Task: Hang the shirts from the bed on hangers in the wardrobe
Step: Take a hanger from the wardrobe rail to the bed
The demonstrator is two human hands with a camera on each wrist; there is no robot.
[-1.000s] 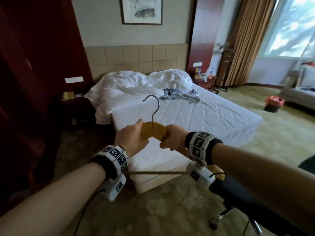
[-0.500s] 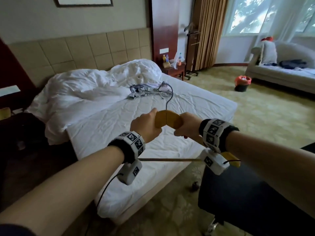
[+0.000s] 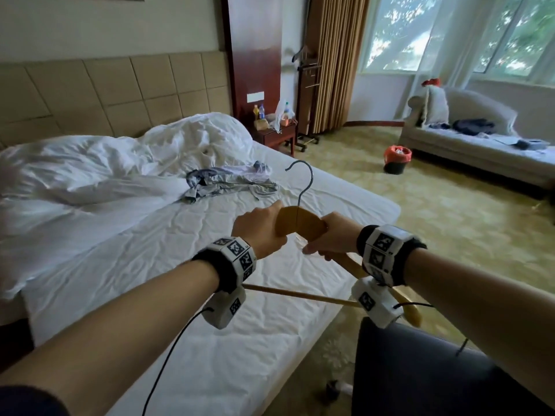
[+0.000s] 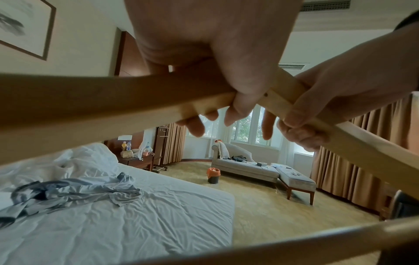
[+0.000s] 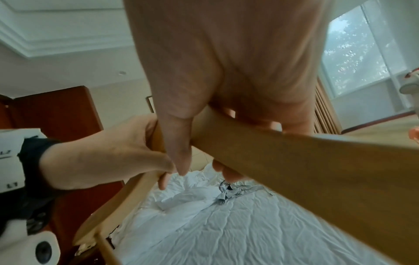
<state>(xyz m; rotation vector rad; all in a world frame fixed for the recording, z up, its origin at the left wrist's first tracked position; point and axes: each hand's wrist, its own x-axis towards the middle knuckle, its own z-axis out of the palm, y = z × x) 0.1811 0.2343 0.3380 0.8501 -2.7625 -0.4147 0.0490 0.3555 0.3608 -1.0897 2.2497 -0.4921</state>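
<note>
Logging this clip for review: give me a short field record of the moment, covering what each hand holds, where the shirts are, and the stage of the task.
left hand: left hand grips the wooden hanger on its left shoulder
right hand: right hand grips the same hanger on its right shoulder
hanger state: bare, metal hook up, held over the bed
shirts: grey shirts lie crumpled on the sheet, beside the white duvet, untouched
wardrobe: not in view
task stage: hanger fetched, no shirt on it yet
</note>
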